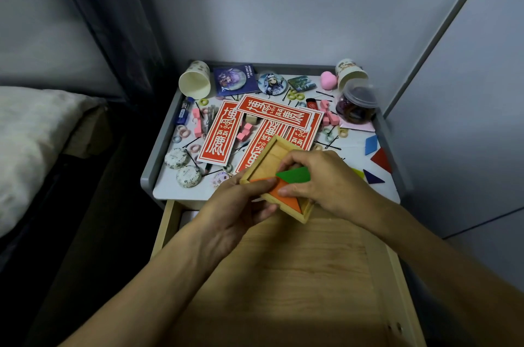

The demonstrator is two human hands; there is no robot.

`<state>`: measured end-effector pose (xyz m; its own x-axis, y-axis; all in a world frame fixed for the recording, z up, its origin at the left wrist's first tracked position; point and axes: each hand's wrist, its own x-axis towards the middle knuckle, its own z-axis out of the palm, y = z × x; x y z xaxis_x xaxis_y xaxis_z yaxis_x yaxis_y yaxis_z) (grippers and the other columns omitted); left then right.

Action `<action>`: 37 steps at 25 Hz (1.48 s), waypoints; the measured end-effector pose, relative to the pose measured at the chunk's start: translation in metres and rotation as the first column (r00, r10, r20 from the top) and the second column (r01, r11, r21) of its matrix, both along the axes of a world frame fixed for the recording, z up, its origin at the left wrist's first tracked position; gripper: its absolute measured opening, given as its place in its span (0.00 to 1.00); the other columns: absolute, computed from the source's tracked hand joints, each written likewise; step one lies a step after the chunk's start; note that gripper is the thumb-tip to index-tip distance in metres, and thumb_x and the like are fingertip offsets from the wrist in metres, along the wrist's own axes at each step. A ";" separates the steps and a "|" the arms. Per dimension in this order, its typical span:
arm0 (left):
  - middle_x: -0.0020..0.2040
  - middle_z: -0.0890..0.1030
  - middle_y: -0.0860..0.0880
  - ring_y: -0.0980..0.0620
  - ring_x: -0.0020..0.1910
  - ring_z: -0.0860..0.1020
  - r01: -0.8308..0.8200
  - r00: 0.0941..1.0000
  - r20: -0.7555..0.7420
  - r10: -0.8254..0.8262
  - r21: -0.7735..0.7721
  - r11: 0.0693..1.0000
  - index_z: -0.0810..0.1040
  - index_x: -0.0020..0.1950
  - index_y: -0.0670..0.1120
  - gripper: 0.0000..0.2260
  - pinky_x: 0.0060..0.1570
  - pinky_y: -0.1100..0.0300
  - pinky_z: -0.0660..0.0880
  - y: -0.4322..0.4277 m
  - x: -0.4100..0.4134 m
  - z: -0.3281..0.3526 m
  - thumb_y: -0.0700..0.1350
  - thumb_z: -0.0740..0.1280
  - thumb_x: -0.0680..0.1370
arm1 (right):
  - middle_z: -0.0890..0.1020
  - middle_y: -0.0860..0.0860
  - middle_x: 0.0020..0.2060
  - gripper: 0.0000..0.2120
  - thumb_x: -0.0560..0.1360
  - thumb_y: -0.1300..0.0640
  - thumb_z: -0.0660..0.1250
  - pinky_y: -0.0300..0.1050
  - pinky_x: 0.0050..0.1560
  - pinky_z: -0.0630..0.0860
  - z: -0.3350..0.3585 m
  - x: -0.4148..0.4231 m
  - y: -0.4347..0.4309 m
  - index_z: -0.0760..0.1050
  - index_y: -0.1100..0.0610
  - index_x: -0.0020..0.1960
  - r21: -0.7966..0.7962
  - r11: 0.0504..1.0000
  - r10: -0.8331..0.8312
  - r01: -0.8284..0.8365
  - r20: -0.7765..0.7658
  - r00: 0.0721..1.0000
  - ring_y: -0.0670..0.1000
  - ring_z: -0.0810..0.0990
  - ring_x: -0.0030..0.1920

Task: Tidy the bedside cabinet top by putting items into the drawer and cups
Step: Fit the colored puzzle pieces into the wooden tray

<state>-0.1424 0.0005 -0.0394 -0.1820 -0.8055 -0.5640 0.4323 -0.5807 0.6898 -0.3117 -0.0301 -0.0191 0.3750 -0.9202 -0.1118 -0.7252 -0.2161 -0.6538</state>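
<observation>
Head: left grip round wooden tray

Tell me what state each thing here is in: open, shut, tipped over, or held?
Drawer: pulled open.
Cup near the bed: lying on its side.
Cup near the jar: tipped on its side.
Jar: lid on.
Wooden tray: gripped by the left hand, partly filled.
Green piece: pinched by the right hand, at the tray.
</observation>
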 end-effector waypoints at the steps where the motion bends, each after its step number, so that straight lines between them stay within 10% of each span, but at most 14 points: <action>1: 0.43 0.84 0.43 0.48 0.37 0.83 -0.009 1.000 0.001 0.009 0.007 1.000 0.78 0.58 0.43 0.12 0.30 0.63 0.79 0.000 0.000 0.000 0.36 0.69 0.75 | 0.77 0.45 0.55 0.14 0.72 0.53 0.74 0.43 0.49 0.78 0.001 0.000 0.000 0.75 0.45 0.55 0.000 1.000 0.005 -0.005 0.033 0.999 0.45 0.76 0.55; 9: 0.46 0.83 0.43 0.48 0.42 0.83 -0.056 0.984 0.164 0.072 -0.097 0.994 0.75 0.58 0.40 0.09 0.37 0.59 0.81 -0.003 0.010 0.005 0.36 0.67 0.78 | 0.80 0.46 0.49 0.16 0.73 0.66 0.71 0.36 0.35 0.77 0.014 -0.017 -0.011 0.70 0.52 0.55 0.207 0.976 -0.157 0.064 0.474 0.867 0.43 0.82 0.44; 17: 0.47 0.85 0.44 0.47 0.43 0.84 -0.031 0.989 0.137 0.048 -0.123 0.992 0.78 0.57 0.43 0.11 0.39 0.57 0.82 -0.001 0.009 0.009 0.35 0.69 0.76 | 0.81 0.45 0.56 0.13 0.75 0.54 0.70 0.42 0.53 0.76 0.005 -0.026 -0.013 0.80 0.47 0.60 -0.135 0.986 0.102 -0.096 0.033 0.994 0.43 0.75 0.56; 28: 0.54 0.83 0.39 0.45 0.45 0.83 -0.088 0.991 0.090 0.096 -0.088 0.992 0.76 0.61 0.41 0.14 0.37 0.57 0.81 -0.004 0.007 0.004 0.35 0.68 0.76 | 0.72 0.45 0.54 0.11 0.72 0.51 0.72 0.38 0.55 0.69 -0.004 -0.013 -0.008 0.79 0.52 0.54 -0.403 0.913 -0.074 0.070 0.005 0.997 0.44 0.68 0.59; 37: 0.54 0.83 0.40 0.45 0.47 0.84 -0.127 0.982 0.124 0.142 -0.121 0.984 0.76 0.55 0.44 0.09 0.40 0.55 0.82 -0.002 0.011 0.007 0.35 0.68 0.77 | 0.81 0.49 0.51 0.17 0.76 0.57 0.69 0.37 0.32 0.76 -0.004 -0.013 -0.010 0.73 0.55 0.64 0.279 0.931 -0.330 0.237 0.363 0.871 0.47 0.82 0.45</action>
